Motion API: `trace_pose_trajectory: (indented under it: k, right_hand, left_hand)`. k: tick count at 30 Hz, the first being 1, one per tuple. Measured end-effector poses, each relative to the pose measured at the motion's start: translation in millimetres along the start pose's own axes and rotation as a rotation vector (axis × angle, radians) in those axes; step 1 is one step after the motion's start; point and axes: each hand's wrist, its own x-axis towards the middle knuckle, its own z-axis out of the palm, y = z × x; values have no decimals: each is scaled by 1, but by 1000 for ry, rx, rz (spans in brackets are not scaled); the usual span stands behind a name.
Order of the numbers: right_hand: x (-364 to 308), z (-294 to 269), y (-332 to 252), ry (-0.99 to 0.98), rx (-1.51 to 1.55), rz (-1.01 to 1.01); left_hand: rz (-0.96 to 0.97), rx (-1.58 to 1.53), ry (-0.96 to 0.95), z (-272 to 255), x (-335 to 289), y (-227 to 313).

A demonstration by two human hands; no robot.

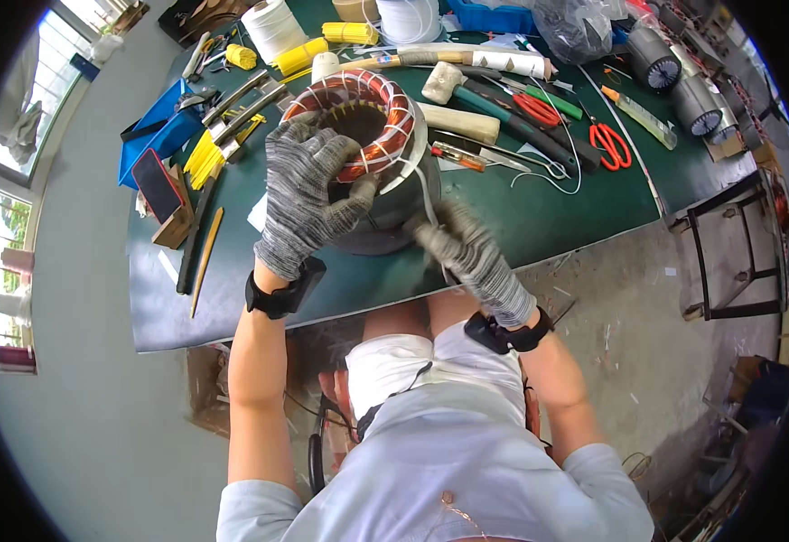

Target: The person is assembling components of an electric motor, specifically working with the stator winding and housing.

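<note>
Head view: a copper-wound stator sits on the green worktop, just before 12 o'clock. Over its 8 o'clock side lies the gloved left hand, grip apart, thumb spread. Near its 5 o'clock is the blurred right hand by a grey cord; I cannot tell its grip. Red scissors lie at its 3 o'clock.

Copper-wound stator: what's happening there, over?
Left hand on copper-wound stator. Right hand blurred, at grey cable. Stator on green bench; screwdriver, mallet close by, right.
</note>
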Motion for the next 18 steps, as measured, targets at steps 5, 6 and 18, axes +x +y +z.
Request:
trace_pose_trajectory:
  k: [5,6,18]
  right_hand:
    - [36,-15,-67,30,108,-411]
    - [43,-17,-74,-141,248,-390]
    - [98,-98,15,-23,676,-69]
  left_hand:
    - [41,-16,-10,-4,-7,-10]
    - [43,-5,-29,-4,-3,-10]
    - [-23,-38,-139,-17,2,-5]
